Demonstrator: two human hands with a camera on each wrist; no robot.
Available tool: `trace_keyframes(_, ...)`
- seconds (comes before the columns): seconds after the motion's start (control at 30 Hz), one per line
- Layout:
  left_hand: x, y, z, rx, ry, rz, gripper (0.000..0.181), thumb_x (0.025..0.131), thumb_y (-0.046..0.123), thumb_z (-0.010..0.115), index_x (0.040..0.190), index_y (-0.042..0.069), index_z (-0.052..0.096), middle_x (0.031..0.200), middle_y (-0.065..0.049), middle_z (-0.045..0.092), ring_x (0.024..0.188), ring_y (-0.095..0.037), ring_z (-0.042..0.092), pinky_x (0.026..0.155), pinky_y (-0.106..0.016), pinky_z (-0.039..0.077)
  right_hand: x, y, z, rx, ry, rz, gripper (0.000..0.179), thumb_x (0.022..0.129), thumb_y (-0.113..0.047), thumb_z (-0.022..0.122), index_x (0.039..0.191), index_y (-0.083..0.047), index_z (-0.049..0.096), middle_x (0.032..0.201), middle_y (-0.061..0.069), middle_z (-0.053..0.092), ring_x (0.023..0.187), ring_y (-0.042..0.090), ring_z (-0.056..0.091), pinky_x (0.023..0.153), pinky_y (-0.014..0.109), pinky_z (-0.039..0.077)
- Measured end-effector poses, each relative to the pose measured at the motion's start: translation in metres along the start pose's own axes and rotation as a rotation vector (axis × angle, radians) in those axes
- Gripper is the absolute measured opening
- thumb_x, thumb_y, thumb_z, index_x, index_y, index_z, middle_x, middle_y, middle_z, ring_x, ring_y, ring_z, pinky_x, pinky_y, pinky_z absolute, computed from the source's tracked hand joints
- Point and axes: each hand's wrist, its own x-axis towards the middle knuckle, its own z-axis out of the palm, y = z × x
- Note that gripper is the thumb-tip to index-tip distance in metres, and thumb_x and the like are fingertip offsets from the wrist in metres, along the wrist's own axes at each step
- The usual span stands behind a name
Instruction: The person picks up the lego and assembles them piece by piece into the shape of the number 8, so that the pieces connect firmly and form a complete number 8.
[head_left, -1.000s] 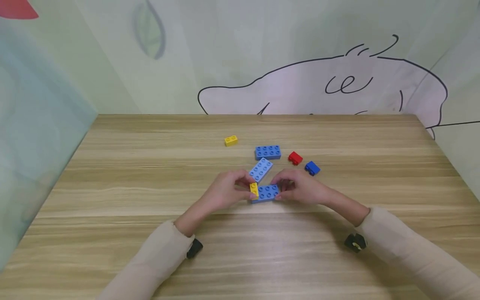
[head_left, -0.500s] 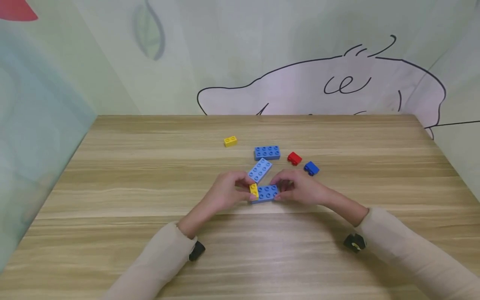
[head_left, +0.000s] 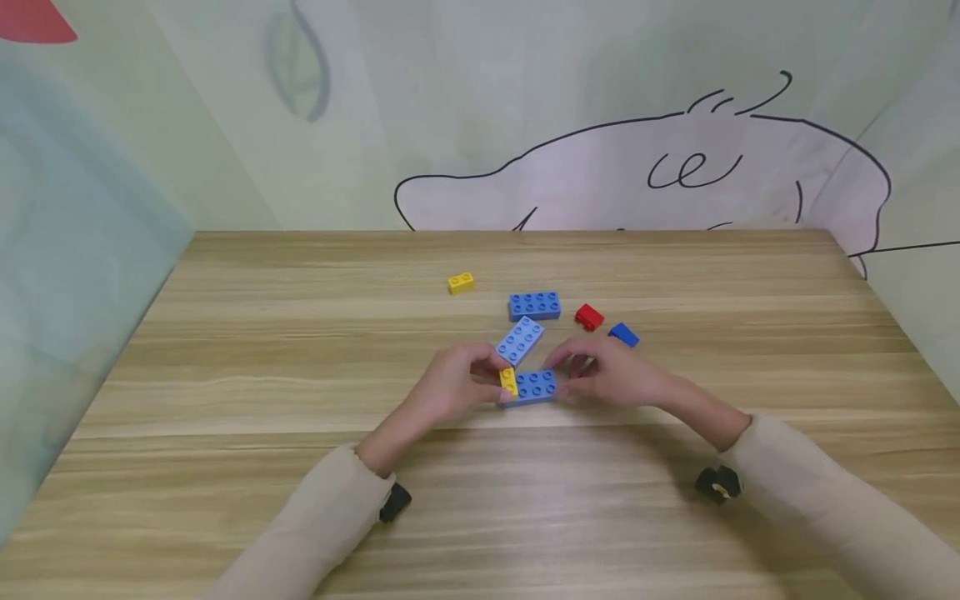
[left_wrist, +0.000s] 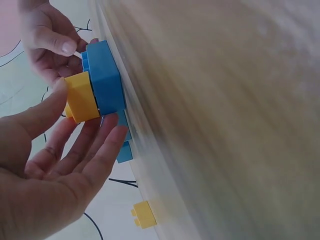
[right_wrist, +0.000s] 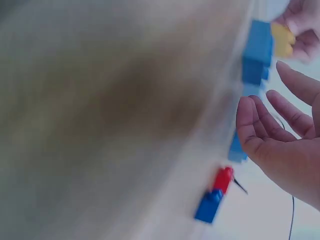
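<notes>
My left hand (head_left: 453, 382) pinches a small yellow toy brick (head_left: 507, 380) between thumb and fingers. That brick sits crosswise on the left end of a blue eight-stud-sized brick (head_left: 536, 385), whose other studs show. In the left wrist view the thumb presses one end of the yellow brick (left_wrist: 83, 97), beside the blue brick (left_wrist: 106, 75). My right hand (head_left: 622, 373) is just off the blue brick's right end. In the right wrist view the right hand (right_wrist: 285, 117) has spread, slightly bent fingers and holds nothing.
Behind the hands lie a light blue brick (head_left: 521, 340) at a slant and another blue brick (head_left: 535, 306). To their right are a red brick (head_left: 588, 317) and a small dark blue brick (head_left: 624, 334), partly behind the right hand. A second yellow brick (head_left: 461, 283) lies farther back on the wooden table (head_left: 262, 350).
My right hand has let go of the blue brick's right end and shifted slightly right, now covering part of the small dark blue brick. The left hand and the joined bricks stay put.
</notes>
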Motion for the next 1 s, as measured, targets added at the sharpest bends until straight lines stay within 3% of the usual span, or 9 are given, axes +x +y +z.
trace_keyframes(0.3,0.0,0.0,0.001,-0.002,0.001,0.002,0.023,0.073,0.005,0.075,0.093,0.008,0.065,0.097,-0.005,0.063,0.088,-0.016,0.06,0.079,-0.028,0.05,-0.017,0.006,-0.045,-0.067,0.152,0.077,0.033,0.078,-0.004,0.071,0.109,0.002,0.06,0.105,0.014,0.06,0.087,0.024,0.052,0.076,0.039,0.048)
trace_keyframes(0.47,0.0,0.0,0.001,0.007,0.002,0.014,0.023,0.073,0.005,0.075,0.093,0.007,0.064,0.095,-0.005,0.063,0.087,-0.016,0.06,0.077,-0.027,0.051,-0.024,0.018,-0.062,-0.12,0.145,0.121,0.037,0.078,-0.004,0.071,0.112,0.0,0.059,0.111,0.013,0.058,0.095,0.027,0.049,0.078,0.041,0.048)
trace_keyframes(0.8,0.0,0.001,0.0,0.014,-0.013,-0.01,0.025,0.074,0.005,0.075,0.096,0.007,0.062,0.092,-0.002,0.062,0.086,-0.015,0.06,0.078,-0.026,0.05,-0.024,0.041,-0.061,-0.096,0.089,0.138,0.039,0.076,0.0,0.072,0.113,0.0,0.059,0.117,0.015,0.054,0.103,0.031,0.046,0.077,0.04,0.048)
trace_keyframes(1.0,0.001,0.001,-0.001,0.016,-0.013,-0.024,0.025,0.074,0.006,0.075,0.095,0.007,0.062,0.093,-0.002,0.062,0.086,-0.015,0.059,0.078,-0.027,0.05,-0.021,0.042,-0.059,-0.135,0.075,0.126,0.036,0.076,0.001,0.071,0.111,-0.001,0.062,0.116,0.016,0.055,0.106,0.033,0.047,0.081,0.048,0.046)
